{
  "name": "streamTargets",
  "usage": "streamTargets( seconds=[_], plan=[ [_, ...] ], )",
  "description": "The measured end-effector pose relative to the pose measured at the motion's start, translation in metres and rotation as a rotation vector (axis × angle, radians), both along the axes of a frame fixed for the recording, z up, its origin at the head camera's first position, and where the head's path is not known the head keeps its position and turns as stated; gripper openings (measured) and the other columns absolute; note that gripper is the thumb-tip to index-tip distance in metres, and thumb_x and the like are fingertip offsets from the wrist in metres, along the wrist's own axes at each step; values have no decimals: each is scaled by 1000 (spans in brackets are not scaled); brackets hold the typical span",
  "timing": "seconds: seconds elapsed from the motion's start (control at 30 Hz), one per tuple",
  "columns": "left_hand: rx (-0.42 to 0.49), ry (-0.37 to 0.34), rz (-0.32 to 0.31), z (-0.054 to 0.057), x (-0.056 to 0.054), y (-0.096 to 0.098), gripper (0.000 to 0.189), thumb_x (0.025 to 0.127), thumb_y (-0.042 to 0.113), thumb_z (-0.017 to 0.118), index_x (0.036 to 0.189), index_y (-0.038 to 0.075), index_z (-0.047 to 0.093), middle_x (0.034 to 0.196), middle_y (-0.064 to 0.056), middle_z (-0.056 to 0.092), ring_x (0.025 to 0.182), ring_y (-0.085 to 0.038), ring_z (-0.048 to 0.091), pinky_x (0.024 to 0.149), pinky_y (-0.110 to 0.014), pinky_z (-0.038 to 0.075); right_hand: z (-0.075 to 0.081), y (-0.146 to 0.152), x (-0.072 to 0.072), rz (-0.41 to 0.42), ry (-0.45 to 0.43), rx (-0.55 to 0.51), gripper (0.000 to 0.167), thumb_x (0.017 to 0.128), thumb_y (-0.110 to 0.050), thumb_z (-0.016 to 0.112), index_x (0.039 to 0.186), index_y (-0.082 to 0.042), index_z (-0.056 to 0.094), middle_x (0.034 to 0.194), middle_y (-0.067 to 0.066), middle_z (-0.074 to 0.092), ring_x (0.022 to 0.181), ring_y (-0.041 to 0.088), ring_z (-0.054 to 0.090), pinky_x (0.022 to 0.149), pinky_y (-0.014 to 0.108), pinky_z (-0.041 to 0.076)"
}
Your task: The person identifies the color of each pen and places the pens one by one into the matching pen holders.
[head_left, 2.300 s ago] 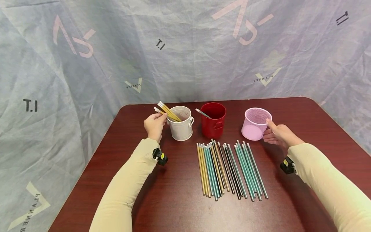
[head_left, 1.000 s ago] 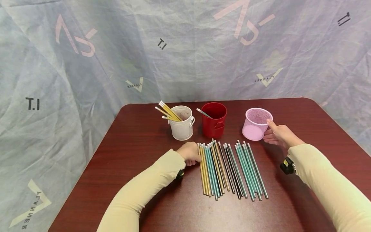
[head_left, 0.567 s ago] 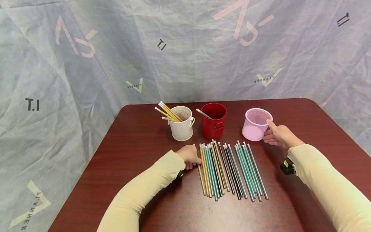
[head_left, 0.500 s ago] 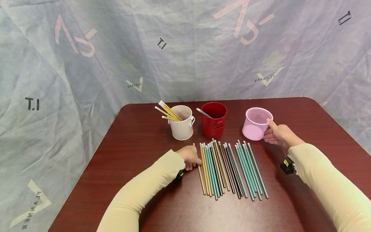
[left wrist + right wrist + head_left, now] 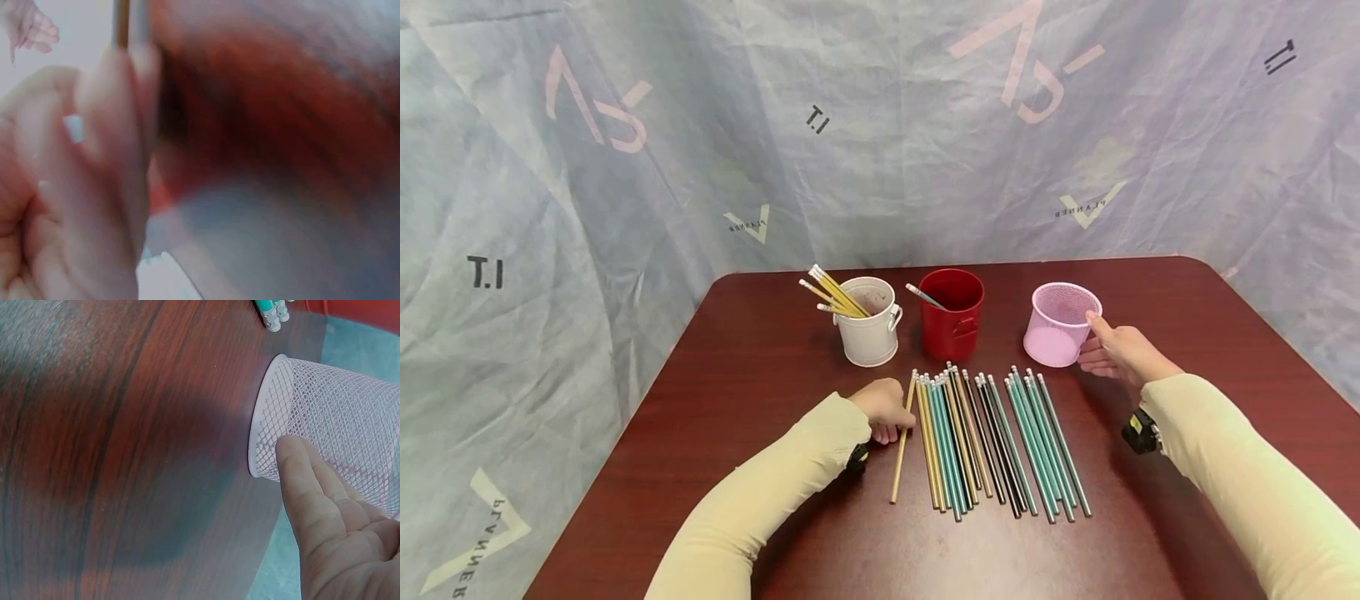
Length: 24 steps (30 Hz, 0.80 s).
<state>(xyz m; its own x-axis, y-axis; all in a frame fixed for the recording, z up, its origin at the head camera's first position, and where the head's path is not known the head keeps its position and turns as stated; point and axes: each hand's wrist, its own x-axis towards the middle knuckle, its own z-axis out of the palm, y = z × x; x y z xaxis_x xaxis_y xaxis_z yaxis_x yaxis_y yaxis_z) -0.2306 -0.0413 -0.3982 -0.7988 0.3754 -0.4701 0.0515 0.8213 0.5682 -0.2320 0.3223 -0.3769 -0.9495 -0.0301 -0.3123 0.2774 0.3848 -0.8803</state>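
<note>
Backdrop: grey cloth (image 5: 865, 192), creased, printed w/ letters & marks; behind bench.
Bench (image 5: 752, 350): dk red-brown, streaky wood grain, semi-gloss, rounded far corners.
White pail (image 5: 868, 343): round, smooth wall, small side handle; upright, far L of the 3 containers.
Yellow pencils (image 5: 837, 295): few, slim, in white pail, pale eraser ends up, leaning L over rim.
L hand (image 5: 883, 407): clamped on loose pencil betw. thumb & fingers, low at bench; L wrist view v. blurry.
Loose pencil (image 5: 898, 467): yellow, straight; just L of row, slanted opp. way, eraser end close to row.
Red pail (image 5: 951, 340): round, glossy; upright, mid; one teal pencil (image 5: 927, 296) leaning L over rim.
Pencil row (image 5: 951, 442): side by side on bench, slim straight shafts; L part gold/teal/black mixed, then mostly blk, then teal group; pale eraser ends away from person.
Mesh cup (image 5: 1054, 337): pink, round, fine diamond lattice, solid rim; upright on bench.
R hand (image 5: 1123, 350): holds mesh cup's R side, thumb at rim, fingers fairly straight along outer wall.
</note>
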Motion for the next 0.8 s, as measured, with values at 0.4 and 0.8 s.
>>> streamTargets(
  seconds=[0.4, 0.8],
  plan=[
    [743, 70, 304, 21, -11, -16, 22, 85, -5, 56, 106, -8, 54, 89, -25, 67, 54, -12, 59, 52, -31, 55, 0, 2, -3, 23, 11, 0, 82, 102, -46, 19, 125, 32, 30, 111, 40, 57, 81, 19, 68, 78, 35, 56],
    [1391, 558, 661, 55, -14, -32, 18, 81, -17, 62, 98, -16, 55, 71, 0, 63, 58, -8, 64, 55, -22, 55, -1, 3, -2, 33, 24, 0, 83, 102, -47, 20, 126, 32, 29, 108, 38, 59, 82, 20, 68, 78, 36, 56]
  ],
)
